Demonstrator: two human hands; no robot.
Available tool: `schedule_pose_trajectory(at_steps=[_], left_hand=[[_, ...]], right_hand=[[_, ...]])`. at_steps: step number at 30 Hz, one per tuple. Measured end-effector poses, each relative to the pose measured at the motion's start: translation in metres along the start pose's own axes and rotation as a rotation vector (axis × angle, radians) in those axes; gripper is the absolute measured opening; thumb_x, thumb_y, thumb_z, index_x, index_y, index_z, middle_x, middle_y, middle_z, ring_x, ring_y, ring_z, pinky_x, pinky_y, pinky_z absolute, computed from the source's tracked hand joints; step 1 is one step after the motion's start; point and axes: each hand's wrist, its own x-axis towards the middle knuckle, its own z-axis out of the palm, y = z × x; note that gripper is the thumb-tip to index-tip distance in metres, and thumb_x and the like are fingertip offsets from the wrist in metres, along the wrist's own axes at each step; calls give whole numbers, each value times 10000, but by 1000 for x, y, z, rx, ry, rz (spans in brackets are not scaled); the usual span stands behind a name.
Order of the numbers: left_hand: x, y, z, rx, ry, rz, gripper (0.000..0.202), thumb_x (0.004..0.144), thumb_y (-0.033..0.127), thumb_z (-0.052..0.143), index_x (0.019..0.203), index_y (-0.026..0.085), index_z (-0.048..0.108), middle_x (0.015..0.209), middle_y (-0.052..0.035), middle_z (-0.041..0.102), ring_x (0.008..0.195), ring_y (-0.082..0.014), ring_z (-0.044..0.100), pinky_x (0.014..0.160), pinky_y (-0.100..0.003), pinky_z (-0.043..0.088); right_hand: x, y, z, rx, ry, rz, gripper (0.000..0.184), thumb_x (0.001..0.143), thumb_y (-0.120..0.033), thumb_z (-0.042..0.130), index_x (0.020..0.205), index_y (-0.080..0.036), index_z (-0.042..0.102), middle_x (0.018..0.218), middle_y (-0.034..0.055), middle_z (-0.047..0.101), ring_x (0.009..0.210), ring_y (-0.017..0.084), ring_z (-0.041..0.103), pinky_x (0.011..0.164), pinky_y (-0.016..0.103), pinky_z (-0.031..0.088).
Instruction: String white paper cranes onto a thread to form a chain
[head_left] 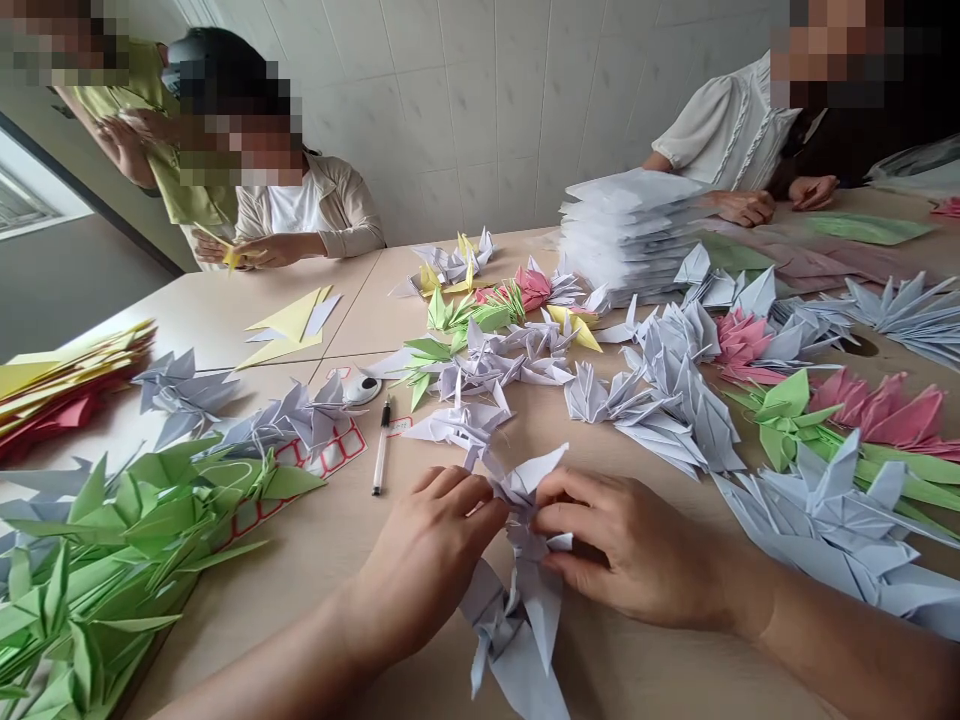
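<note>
My left hand and my right hand both pinch a pale lavender origami crane just above the table, its wings hanging toward me. My fingers hide its middle. Another lavender crane lies directly beyond my hands. To the left of my left hand is a ballpoint pen. Many folded lavender cranes are spread beyond my right hand, with pink paper flowers and green paper leaves among them.
A stack of white folded paper stands on the far table. A green folded pile lies at the left, beside stacked yellow and red paper. One seated co-worker's hands fold yellow paper; another's hands rest far right.
</note>
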Motion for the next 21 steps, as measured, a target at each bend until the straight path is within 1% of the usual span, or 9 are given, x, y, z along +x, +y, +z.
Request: schedule_pose_trajectory(at_steps=[4, 5, 7, 10, 14, 16, 18, 19, 21], left_hand=[[1, -2, 2, -73, -17, -11, 249, 882, 41, 522, 993, 245, 612, 963, -11, 665, 851, -221, 550, 743, -347, 451], [1, -3, 2, -99, -22, -15, 259, 894, 46, 511, 1017, 249, 616, 985, -12, 668, 863, -219, 552, 750, -343, 458], [1, -4, 2, -152, -23, -28, 241, 918, 68, 495, 1032, 235, 627, 1003, -21, 674, 878, -212, 558, 763, -334, 468], [1, -7, 0, -223, 25, -65, 144, 935, 144, 527, 997, 210, 640, 952, -24, 682, 883, -202, 575, 780, -326, 475], [4, -12, -7, -329, 134, -179, 31, 902, 224, 611, 891, 211, 636, 875, -2, 675, 848, -171, 605, 766, -293, 486], [6, -16, -9, -330, 202, -283, 68, 891, 234, 614, 832, 200, 614, 841, -4, 662, 803, -163, 610, 707, -276, 489], [8, -21, -9, -296, 243, -387, 94, 872, 261, 631, 817, 194, 595, 826, -10, 656, 765, -164, 612, 646, -266, 483], [9, -24, -8, -280, 246, -424, 113, 854, 281, 653, 819, 193, 591, 819, -10, 657, 748, -165, 612, 623, -261, 480], [11, -28, -4, -263, 223, -434, 149, 810, 297, 700, 817, 193, 594, 802, -5, 661, 716, -158, 612, 604, -251, 483]], right_hand=[[-2, 1, 2, -65, 76, -23, 139, 864, -201, 606, 978, -184, 683, 1248, 112, 554, 822, 178, 640, 749, 329, 534], [-2, 2, 3, -82, 91, -25, 144, 869, -209, 605, 988, -185, 683, 1292, 120, 535, 831, 182, 642, 757, 340, 539], [-2, 3, 3, -101, 97, -29, 166, 878, -242, 617, 1020, -186, 682, 1317, 126, 538, 924, 215, 645, 816, 366, 544], [-2, 6, 2, -113, 86, -33, 257, 888, -332, 640, 1090, -176, 674, 1274, 134, 595, 1127, 272, 599, 945, 408, 516], [-2, 8, 2, -112, 86, -17, 384, 904, -464, 599, 1126, -161, 675, 1349, 165, 571, 1248, 303, 542, 1036, 446, 470], [-2, 8, 1, -77, 69, 13, 422, 905, -501, 580, 1138, -162, 674, 1410, 175, 526, 1274, 309, 532, 1046, 442, 468], [-3, 7, 1, -31, 37, 59, 442, 905, -516, 573, 1155, -164, 667, 1464, 179, 474, 1279, 311, 536, 1039, 429, 480], [-3, 7, 0, -9, 19, 80, 447, 903, -522, 573, 1159, -167, 664, 1483, 179, 452, 1276, 312, 543, 1032, 426, 486], [-4, 6, -1, 26, -9, 115, 448, 900, -527, 576, 1161, -172, 659, 1510, 177, 419, 1271, 317, 550, 1024, 427, 493]])
